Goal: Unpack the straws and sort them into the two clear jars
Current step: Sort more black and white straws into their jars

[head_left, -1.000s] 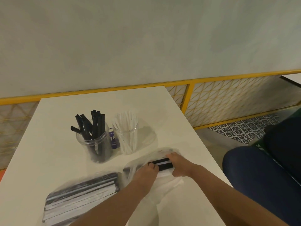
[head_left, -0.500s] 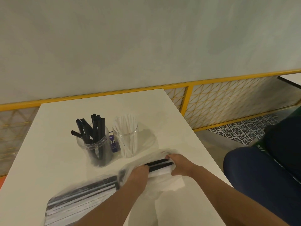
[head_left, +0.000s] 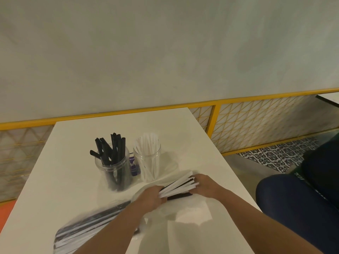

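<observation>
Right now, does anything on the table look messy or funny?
Nothing looks spilled or broken. One black straw in the left jar leans far sideways over the rim, unlike its neighbours. The bundle between the left hand and right hand is fanned out, black and white mixed.

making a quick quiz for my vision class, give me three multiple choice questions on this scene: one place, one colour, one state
1. Where is the black-straw jar relative to the white-straw jar?
A. left of it
B. right of it
C. stacked on it

2. What colours are in the held straw bundle?
A. white only
B. white and black
C. red and white

3. What is the left hand doing?
A. gripping the bundle's end
B. lying open and empty
C. waving

Answers:
1 A: black is on the left.
2 B: black straws show among the white ones.
3 A: it curls round the bundle's end.
</observation>
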### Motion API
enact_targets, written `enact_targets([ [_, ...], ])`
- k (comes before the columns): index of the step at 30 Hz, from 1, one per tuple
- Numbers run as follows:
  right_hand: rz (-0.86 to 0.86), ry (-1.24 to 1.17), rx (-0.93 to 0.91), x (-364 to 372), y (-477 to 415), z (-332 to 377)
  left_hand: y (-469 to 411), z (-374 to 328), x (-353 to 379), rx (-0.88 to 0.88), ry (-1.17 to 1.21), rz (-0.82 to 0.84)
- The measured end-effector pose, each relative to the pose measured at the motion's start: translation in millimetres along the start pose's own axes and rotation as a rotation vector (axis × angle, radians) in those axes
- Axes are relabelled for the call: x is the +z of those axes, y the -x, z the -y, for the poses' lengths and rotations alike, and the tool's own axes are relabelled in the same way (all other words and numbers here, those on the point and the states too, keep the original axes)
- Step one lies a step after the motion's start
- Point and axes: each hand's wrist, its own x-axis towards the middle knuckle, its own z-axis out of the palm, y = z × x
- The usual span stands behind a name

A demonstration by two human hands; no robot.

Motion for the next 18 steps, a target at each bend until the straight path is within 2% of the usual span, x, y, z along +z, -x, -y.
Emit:
enact_targets([
  [4, 0.088, -0.177, 0.066, -8, -1, 4, 3, 3, -14, 0.012, 0.106, -0.024],
  [10, 0.190, -0.033, 0.070, -12, 2, 17, 15, -7, -32, 0.071, 0.570, 0.027],
  [13, 0.192, 0.135, 0.006, -12, 1, 31, 22, -18, -40, 0.101, 0.723, 0.030],
  [16, 0.168, 0.043, -0.064, -17, 2, 54, 24, -25, -47, 0.140, 0.883, 0.030],
  [18, 0.074, -0.069, -0.098, -21, 3, 74, 26, -30, -52, 0.150, 0.966, 0.021],
])
